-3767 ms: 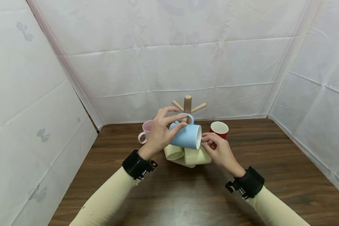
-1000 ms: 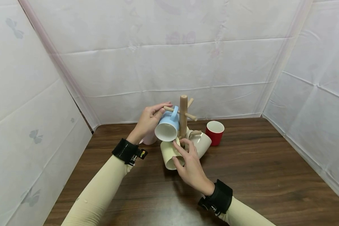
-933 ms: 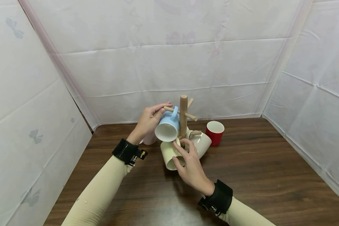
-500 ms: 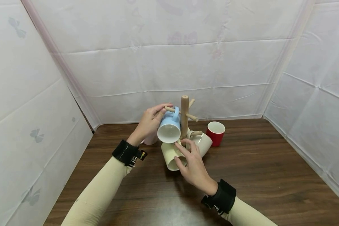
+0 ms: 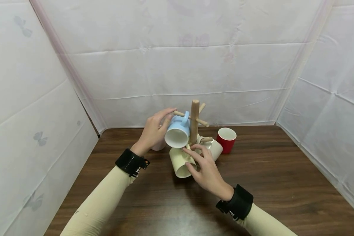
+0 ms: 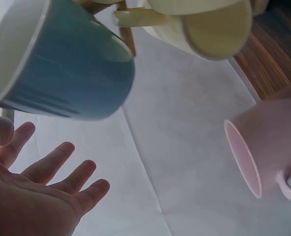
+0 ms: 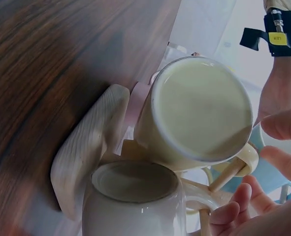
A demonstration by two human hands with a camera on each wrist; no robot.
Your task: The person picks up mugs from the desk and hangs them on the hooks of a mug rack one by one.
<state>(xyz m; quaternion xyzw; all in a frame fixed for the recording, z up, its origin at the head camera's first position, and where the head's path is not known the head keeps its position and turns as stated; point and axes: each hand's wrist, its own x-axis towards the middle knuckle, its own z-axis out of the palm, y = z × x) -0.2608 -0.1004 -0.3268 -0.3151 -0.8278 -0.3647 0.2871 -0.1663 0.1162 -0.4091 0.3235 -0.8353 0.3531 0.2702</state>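
The blue mug hangs by its handle on an upper left peg of a wooden mug tree, its mouth facing forward. My left hand is beside it, fingertips by the peg's tip; in the left wrist view its fingers are spread, apart from the mug. Below hangs a pale yellow mug, mouth tilted down. My right hand is just right of it, with loosely bent fingers around its handle and rim. In the right wrist view, those fingers stand near the yellow handle, gripping nothing.
A white mug hangs on a lower right peg. Behind it a red mug stands on the wooden table. A pink mug stands behind my left hand. White sheeting encloses the back and sides.
Earlier my left hand held the blue mug before the tree; now it hangs on a peg and the tree is turned. Lately my left hand has eased leftward off it, my right hand slightly rightward.
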